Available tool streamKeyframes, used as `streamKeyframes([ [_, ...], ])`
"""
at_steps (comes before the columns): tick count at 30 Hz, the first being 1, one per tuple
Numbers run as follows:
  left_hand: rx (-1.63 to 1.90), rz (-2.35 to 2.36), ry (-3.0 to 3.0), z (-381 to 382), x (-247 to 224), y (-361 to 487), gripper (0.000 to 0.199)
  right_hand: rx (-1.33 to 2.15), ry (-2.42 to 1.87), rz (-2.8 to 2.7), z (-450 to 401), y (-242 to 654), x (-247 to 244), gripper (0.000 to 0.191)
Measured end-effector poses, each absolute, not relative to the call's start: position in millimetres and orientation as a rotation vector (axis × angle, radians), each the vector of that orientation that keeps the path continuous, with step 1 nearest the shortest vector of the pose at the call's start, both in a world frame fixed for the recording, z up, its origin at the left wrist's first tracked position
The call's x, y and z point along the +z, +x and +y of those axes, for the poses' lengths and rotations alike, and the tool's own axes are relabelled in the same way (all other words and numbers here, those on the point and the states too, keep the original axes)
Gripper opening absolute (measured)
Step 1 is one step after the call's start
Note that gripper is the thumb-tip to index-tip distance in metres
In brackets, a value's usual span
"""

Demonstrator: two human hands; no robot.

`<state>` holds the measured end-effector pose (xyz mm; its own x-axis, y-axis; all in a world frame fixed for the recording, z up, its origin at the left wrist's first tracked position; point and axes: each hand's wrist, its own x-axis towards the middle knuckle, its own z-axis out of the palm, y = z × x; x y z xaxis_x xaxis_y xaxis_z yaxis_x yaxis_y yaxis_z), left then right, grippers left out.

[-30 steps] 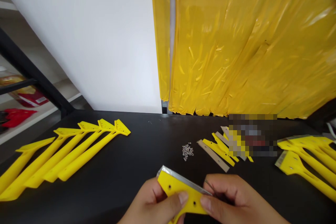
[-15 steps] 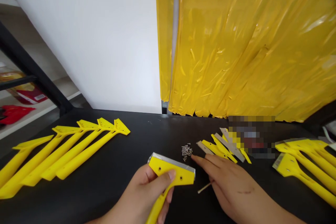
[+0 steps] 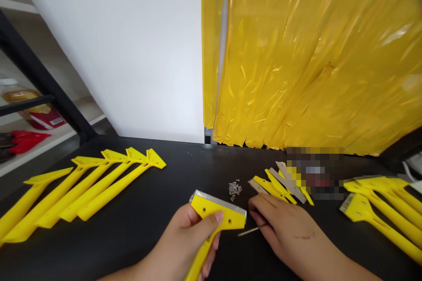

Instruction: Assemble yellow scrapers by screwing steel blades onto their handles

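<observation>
Holding, left hand: yellow plastic scraper, fingers closed around its head; right hand: fingers pinching thin stick.

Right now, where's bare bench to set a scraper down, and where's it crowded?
Bare tabletop lies between the yellow scraper row and the small screws, and between the right hand and the far-right scrapers. Crowded: the loose blades just past the right hand, and below the screws, where the left hand holds a scraper.
</observation>
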<state>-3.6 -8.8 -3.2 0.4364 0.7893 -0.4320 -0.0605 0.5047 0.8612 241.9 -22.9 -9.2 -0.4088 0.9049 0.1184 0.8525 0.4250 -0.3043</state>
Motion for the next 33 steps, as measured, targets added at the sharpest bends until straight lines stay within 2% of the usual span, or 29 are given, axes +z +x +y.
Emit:
streamKeyframes([
  [9,0.664,0.970,0.893,-6,0,-3,0.051,0.594,-1.527,-2.160,-21,241,-6,0.011],
  [12,0.671,0.948,0.873,-8,-1,-3,0.051,0.889,-1.469,-1.944,-26,236,6,0.005],
  [16,0.667,0.850,0.864,-18,-1,4,0.056,1.439,-1.348,-1.519,-36,220,15,0.024],
  [20,0.709,0.790,0.860,-27,1,8,0.060,1.827,-1.161,-1.108,-47,211,15,0.027],
  [27,0.712,0.883,0.871,-30,6,2,0.055,1.966,-0.907,-0.835,-47,220,12,0.032],
  [33,0.702,0.885,0.880,-28,8,2,0.053,2.016,-0.800,-0.822,-49,219,12,0.023],
])
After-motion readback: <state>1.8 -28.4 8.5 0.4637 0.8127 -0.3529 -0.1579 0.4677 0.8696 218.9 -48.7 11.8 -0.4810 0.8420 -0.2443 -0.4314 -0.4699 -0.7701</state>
